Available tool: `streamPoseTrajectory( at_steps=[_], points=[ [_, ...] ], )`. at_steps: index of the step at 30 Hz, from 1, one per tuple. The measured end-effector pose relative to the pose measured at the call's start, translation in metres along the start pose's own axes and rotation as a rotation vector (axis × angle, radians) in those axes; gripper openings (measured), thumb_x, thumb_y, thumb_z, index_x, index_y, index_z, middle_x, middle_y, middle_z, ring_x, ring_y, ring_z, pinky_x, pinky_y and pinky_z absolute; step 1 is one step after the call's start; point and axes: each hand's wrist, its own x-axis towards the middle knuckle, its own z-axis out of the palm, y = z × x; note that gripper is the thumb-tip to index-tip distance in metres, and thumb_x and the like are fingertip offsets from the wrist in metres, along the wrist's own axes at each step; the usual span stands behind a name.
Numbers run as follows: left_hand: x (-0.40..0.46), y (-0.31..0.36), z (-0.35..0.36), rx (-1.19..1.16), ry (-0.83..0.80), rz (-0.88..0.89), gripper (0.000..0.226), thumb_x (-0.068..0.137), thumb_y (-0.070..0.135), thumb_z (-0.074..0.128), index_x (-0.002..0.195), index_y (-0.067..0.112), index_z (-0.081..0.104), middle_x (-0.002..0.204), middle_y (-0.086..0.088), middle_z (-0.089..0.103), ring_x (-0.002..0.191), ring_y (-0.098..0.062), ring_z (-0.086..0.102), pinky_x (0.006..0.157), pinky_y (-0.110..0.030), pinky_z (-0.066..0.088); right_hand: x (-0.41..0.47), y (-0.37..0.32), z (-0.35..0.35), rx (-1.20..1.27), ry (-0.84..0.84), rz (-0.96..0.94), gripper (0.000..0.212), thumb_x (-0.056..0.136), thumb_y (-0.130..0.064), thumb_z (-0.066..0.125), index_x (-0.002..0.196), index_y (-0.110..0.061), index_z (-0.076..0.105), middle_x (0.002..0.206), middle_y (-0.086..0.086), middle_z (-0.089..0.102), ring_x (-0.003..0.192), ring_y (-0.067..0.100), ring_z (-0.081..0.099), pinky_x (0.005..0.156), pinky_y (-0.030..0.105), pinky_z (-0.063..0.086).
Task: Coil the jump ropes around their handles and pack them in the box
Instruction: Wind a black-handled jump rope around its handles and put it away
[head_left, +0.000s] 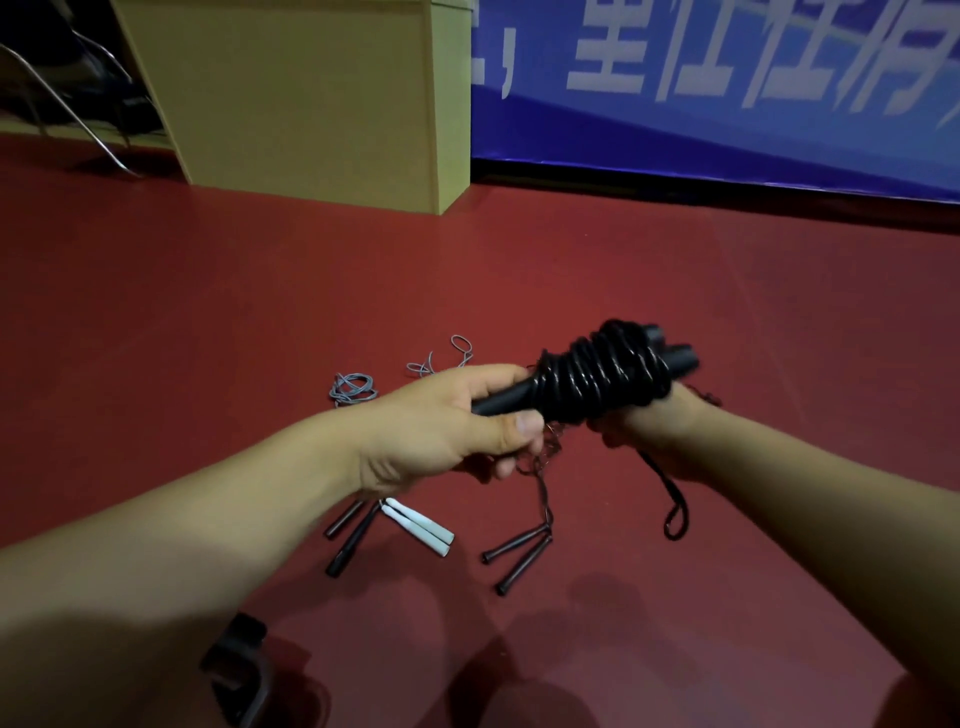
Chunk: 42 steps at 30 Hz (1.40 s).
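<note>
Nearest, low on the dark red floor (675, 291), a black clip-like object (236, 670) sits partly under the person's left forearm. Just beyond it lie pairs of loose handles: two dark slim handles (349, 540), two white plastic handles (418, 527) touching side by side, and two dark brown handles (517, 561) splayed apart, their thin brownish rope (543, 493) running up towards the hands.

Above these, the left hand (441, 431) has its grip curled round the bare end of the black jump rope handles (501, 402), thumb on top. Glossy black rope (597, 382) is wound in tight turns round the pair of handles, whose far ends poke out of the coil. The right hand (654, 431) cups the coil from beneath, fingers bent round it, and a loose black loop (675, 514) hangs from it down near the floor.

Further out, two small tangles of grey cord (353, 389) lie on the floor. At the back stands a tan wooden cabinet (311, 98) beside a blue banner with white characters (727, 78), and a metal chair frame (67, 114) at far left.
</note>
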Motion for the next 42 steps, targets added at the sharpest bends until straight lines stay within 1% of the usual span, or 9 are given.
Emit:
streamPoseTrajectory(
  at_steps=[4,7,10,15,18,23,30,36,42],
  points=[
    [0.007,-0.004,-0.005,0.046,0.310,-0.073,0.012,0.099,0.015,0.053,0.088,0.015,0.056,0.073,0.000,0.058,0.054,-0.013,0.052,0.049,-0.022,0.039,-0.003,-0.009,0.018,-0.399,-0.037,-0.022,0.046,0.100,-0.038,0.048,0.059,-0.020,0.060,0.054,-0.005,0.060,0.038,-0.002,0.045,0.040,0.010,0.032],
    [0.012,-0.015,-0.014,0.200,0.434,-0.153,0.013,0.099,0.021,0.054,0.088,0.014,0.054,0.069,0.000,0.058,0.050,-0.013,0.053,0.049,-0.024,0.041,-0.008,-0.015,0.026,-0.555,-0.125,-0.045,0.042,0.101,-0.040,0.044,0.069,-0.022,0.065,0.067,0.001,0.066,0.055,0.002,0.056,0.052,0.014,0.041],
    [0.019,-0.026,-0.024,0.291,0.516,-0.218,0.016,0.095,0.030,0.058,0.087,0.017,0.054,0.067,-0.006,0.062,0.057,-0.020,0.056,0.061,-0.034,0.044,-0.010,-0.020,0.035,-0.678,-0.150,-0.132,0.032,0.099,-0.035,0.047,0.084,-0.013,0.066,0.078,0.004,0.067,0.075,0.019,0.061,0.069,0.030,0.046],
    [0.023,-0.032,-0.028,0.546,0.613,-0.313,0.022,0.093,0.034,0.060,0.091,0.012,0.057,0.070,-0.005,0.062,0.064,-0.021,0.055,0.061,-0.030,0.040,-0.015,-0.022,0.038,-0.756,-0.153,-0.225,0.025,0.096,-0.026,0.050,0.072,-0.018,0.052,0.068,-0.001,0.058,0.062,0.016,0.050,0.056,0.028,0.033],
    [0.022,-0.035,-0.027,0.560,0.583,-0.349,0.021,0.091,0.034,0.064,0.086,0.014,0.057,0.070,-0.003,0.059,0.062,-0.018,0.052,0.059,-0.028,0.038,-0.015,-0.022,0.034,-0.757,-0.130,-0.259,0.022,0.096,-0.025,0.051,0.074,-0.026,0.055,0.068,-0.008,0.055,0.060,0.009,0.048,0.054,0.021,0.033],
    [0.022,-0.028,-0.022,0.597,0.522,-0.362,0.024,0.083,0.035,0.075,0.075,0.018,0.059,0.061,0.003,0.058,0.054,-0.012,0.049,0.050,-0.023,0.034,-0.010,-0.015,0.021,-0.747,-0.008,-0.252,0.009,0.095,-0.035,0.055,0.092,-0.032,0.063,0.082,-0.006,0.066,0.077,0.019,0.060,0.068,0.034,0.047],
    [0.021,-0.024,-0.010,0.753,0.169,-0.255,0.022,0.079,0.034,0.079,0.078,0.020,0.062,0.066,0.002,0.068,0.060,-0.011,0.058,0.059,-0.025,0.046,-0.007,-0.015,0.005,-0.934,0.050,-0.342,0.025,0.091,-0.051,0.051,0.099,-0.032,0.065,0.090,-0.006,0.067,0.087,0.022,0.061,0.066,0.036,0.048],
    [0.017,-0.019,-0.003,0.761,-0.021,-0.124,0.008,0.090,0.024,0.068,0.086,0.026,0.061,0.064,0.012,0.052,0.058,-0.005,0.044,0.054,-0.018,0.035,0.001,-0.009,-0.013,-0.894,0.138,-0.242,0.053,0.064,-0.077,0.060,0.079,-0.027,0.068,0.068,-0.007,0.062,0.070,0.016,0.057,0.058,0.032,0.044],
    [0.016,-0.016,-0.002,0.683,-0.018,-0.080,0.007,0.091,0.019,0.067,0.092,0.025,0.064,0.066,0.011,0.054,0.060,-0.006,0.047,0.056,-0.019,0.037,0.008,-0.004,-0.023,-0.743,0.099,-0.177,0.040,0.069,-0.062,0.071,0.075,-0.023,0.072,0.065,-0.007,0.065,0.067,0.008,0.061,0.061,0.029,0.049]
  ],
)
